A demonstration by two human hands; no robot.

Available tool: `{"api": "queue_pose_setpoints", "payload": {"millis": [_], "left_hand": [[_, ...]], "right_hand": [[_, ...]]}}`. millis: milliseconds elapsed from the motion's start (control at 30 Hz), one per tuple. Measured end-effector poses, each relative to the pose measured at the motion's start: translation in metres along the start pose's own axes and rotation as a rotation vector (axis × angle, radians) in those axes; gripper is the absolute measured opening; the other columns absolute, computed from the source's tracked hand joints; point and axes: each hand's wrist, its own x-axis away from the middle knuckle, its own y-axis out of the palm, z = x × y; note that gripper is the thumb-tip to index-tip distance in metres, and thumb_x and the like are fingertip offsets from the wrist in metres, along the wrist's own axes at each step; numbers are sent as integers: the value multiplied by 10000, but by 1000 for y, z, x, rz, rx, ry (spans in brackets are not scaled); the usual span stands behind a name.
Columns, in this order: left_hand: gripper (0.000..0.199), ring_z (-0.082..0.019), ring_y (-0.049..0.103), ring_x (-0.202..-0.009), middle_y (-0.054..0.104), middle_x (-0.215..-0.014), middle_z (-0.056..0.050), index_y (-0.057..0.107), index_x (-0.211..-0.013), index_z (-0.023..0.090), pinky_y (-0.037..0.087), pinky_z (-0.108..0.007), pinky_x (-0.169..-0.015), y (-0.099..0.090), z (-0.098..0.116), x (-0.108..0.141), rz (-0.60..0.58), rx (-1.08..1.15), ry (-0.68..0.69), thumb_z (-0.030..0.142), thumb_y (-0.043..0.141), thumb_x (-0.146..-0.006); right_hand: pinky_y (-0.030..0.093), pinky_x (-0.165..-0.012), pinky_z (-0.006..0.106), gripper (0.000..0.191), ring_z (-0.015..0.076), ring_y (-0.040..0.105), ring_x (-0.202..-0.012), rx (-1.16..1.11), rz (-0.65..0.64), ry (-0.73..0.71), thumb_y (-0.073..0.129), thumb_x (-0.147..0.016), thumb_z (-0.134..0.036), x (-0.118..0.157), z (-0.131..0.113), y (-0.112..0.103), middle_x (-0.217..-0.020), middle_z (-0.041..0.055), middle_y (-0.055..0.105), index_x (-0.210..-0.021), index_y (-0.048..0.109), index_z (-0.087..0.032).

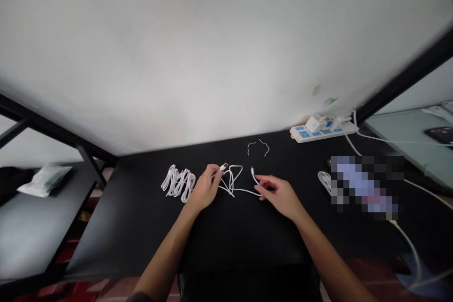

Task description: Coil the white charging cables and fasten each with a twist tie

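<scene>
A loose white USB charging cable (231, 180) lies between my hands on the black table. My left hand (206, 184) pinches it near the USB plug, whose orange-lined opening points up and to the right. Close to the small connector at the other end, my right hand (278, 192) grips the cord between thumb and fingers. Slack cord bends in loops on the tabletop between them. Left of my left hand sit several coiled white cables (179, 183), bundled side by side. Two thin white twist ties (264, 147) lie bent behind the cable.
A white power strip (320, 133) with chargers plugged in stands at the back right by the wall. Another coiled white cable (324, 181) lies beside a pixelated object (364, 186) on the right. A plastic packet (44, 179) rests on the neighbouring table at left.
</scene>
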Motion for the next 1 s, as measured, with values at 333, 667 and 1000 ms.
{"api": "queue_pose_setpoints", "payload": {"millis": [333, 667, 1000], "left_hand": [[308, -164, 619, -660, 663, -792, -25, 646, -1109, 197, 468, -272, -658, 29, -1, 7, 131, -37, -99, 438, 479, -1014], [405, -184, 605, -765, 659, -824, -47, 703, -912, 175, 462, -296, -737, 16, 14, 14, -111, -28, 33, 422, 408, -1037], [368, -239, 641, -963, 656, -1070, -72, 595, -1150, 207, 499, -344, -835, 39, 18, 18, -60, -55, 9, 280, 726, -814]], "right_hand": [[463, -1084, 542, 563, 323, 531, -1262, 568, 59, -474, 757, -831, -412, 3, -16, 20, -1330, 115, 580, -1353, 596, -274], [558, -901, 391, 657, 226, 640, -1006, 462, -241, -526, 812, -813, -334, -38, -24, 32, -1153, 51, 643, -1404, 525, -326], [502, -584, 279, 257, 156, 591, -622, 160, -42, -329, 799, -793, -456, -30, -22, 57, -723, 7, 634, -817, 715, -214]]}}
